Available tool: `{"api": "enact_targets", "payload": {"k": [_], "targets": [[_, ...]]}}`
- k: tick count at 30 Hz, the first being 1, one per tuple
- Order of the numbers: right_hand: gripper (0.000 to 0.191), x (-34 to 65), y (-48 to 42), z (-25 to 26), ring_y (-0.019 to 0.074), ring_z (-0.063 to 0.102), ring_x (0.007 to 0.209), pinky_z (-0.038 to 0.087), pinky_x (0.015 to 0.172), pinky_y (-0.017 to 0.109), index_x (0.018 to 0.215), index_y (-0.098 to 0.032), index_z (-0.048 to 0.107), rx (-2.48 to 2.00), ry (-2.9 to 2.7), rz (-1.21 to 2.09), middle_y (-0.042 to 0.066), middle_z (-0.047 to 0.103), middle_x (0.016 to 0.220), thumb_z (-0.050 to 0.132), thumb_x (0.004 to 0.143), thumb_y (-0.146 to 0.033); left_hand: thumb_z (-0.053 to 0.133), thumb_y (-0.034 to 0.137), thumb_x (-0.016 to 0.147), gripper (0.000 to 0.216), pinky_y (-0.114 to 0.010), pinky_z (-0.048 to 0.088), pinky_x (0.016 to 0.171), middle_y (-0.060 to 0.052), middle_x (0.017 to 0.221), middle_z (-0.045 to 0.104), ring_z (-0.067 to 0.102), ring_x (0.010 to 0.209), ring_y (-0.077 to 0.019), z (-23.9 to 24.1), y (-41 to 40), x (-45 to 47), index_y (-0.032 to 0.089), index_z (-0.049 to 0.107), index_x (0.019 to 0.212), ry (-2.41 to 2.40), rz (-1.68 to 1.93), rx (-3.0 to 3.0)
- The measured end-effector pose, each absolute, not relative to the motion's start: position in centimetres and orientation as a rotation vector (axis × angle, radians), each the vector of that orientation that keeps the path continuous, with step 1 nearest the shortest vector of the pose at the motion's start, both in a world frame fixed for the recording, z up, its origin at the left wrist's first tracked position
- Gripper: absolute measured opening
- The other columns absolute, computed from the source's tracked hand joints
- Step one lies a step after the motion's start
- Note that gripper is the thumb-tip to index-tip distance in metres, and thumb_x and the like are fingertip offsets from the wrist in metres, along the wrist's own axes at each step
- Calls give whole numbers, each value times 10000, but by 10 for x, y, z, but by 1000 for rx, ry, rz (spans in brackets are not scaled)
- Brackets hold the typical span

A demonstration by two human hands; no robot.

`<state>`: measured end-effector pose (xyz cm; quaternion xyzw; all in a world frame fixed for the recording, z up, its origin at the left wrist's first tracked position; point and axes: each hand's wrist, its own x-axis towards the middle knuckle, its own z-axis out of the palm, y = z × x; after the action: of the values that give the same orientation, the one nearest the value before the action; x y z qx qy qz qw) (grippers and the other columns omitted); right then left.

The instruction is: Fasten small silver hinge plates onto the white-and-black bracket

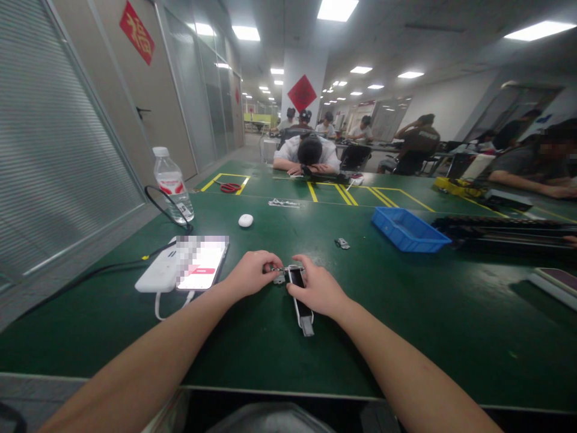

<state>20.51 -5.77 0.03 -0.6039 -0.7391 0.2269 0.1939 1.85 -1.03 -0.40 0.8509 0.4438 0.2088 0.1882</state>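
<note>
The table (252, 361) is showing dark green, with yellow lines (312, 191) striping its far part. The gadget (298, 296) is pairing a black face with a white edge and grey tab (307, 326). The tray (419, 243) is showing blue, the scissors' handles (230, 187) are showing red, and the door sign (137, 33) is bearing gold on red.

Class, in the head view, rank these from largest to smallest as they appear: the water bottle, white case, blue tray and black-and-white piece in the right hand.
1. Blue tray and water bottle: too alike to rank
2. Black-and-white piece, partly covered by the right hand
3. White case
</note>
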Motion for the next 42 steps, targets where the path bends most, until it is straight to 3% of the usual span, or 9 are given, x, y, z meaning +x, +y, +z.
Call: {"api": "enact_targets", "payload": {"k": [42], "targets": [[608,206,-57,-3,161,542,626,319,573,241,1296,-187,439,-1685,-2075,621,34,621,758,580,728,-351,539,97,759,198,-224,443,681,3,769,685,596,686,-122,-2,-10,19,171,696,852,1206,594,2280]]}}
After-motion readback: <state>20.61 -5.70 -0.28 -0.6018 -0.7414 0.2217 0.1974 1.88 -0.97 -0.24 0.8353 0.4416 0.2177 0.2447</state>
